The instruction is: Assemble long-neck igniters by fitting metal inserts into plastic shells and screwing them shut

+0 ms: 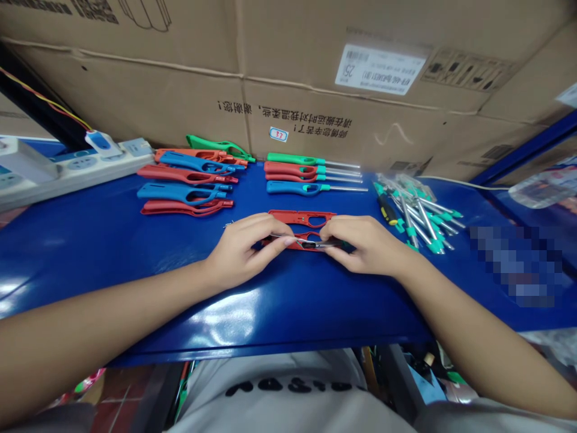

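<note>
Two red lighter casing halves lie on the blue table in front of me; the upper red half [300,217] is untouched just beyond my fingertips. Over the lower half, my left hand [252,243] pinches the left end of a thin part, too small to name. My right hand [360,243] has its fingers closed on a metal tube [328,243], which lies level above the same half. Both hands are close together, with a narrow gap between their fingertips. My fingers hide parts of the lower half.
Coloured casings [184,174] lie at the left, near a power strip [76,168]. Lighters with metal tubes [311,187] lie beyond my hands. A pile of tubes with green ends [421,216] and a yellow-black screwdriver [386,209] sit right. A cardboard box [288,78] stands behind.
</note>
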Motion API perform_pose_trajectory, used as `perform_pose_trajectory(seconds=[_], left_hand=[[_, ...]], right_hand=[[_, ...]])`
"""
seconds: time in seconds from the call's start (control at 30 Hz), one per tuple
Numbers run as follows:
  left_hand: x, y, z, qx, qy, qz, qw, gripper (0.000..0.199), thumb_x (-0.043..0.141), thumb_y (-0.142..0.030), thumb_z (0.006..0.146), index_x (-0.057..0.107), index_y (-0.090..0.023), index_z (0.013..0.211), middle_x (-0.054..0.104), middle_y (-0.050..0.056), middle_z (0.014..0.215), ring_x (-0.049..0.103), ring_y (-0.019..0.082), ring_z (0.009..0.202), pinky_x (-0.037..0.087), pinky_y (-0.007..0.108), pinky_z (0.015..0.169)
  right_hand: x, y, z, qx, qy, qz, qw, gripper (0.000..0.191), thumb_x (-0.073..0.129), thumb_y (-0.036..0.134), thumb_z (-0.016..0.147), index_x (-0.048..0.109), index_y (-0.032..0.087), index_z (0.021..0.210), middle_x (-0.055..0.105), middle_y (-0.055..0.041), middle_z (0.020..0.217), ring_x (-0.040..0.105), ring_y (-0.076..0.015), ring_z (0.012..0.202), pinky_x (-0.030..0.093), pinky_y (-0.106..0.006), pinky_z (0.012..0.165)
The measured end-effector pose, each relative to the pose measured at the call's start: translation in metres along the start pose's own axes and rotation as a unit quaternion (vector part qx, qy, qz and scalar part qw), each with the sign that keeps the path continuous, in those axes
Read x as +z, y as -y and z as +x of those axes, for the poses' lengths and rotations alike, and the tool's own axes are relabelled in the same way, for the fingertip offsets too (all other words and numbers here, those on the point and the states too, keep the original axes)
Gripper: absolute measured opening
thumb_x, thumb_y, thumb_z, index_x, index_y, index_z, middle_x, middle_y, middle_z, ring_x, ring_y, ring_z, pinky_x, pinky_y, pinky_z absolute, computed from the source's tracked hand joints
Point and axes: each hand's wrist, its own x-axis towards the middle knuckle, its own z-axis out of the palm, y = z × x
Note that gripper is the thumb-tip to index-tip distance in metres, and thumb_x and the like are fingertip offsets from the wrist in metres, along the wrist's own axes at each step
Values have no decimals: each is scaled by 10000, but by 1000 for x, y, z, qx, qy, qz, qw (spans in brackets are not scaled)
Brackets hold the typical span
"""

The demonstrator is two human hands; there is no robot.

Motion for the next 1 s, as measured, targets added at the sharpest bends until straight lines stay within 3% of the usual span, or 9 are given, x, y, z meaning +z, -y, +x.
perform_pose_trajectory(seconds=[0.27,0.67,1.0], left_hand=[[1,0,0,-8,-16,9,1000,93,608,-197,973,667,-168,906,718,4,832,663,118,740,521,229,716],[2,0,0,29,-19,16,999,72,652,-195,946,707,-159,916,735,18,804,652,123,698,508,231,670],[5,3,-1,66,-3,25,997,89,674,-166,935,726,-166,1008,775,26,877,686,125,747,535,240,730]], right_hand=[[0,1,0,-27,-23,-13,999,55,540,178,939,580,214,926,685,-36,861,609,-173,768,446,-276,688],[0,0,-1,-56,-49,-88,993,69,524,160,946,582,196,949,697,-42,876,625,-172,781,423,-267,662],[7,4,-1,-29,-44,-128,990,87,481,188,993,567,193,1002,707,-50,919,676,-181,799,408,-269,602]])
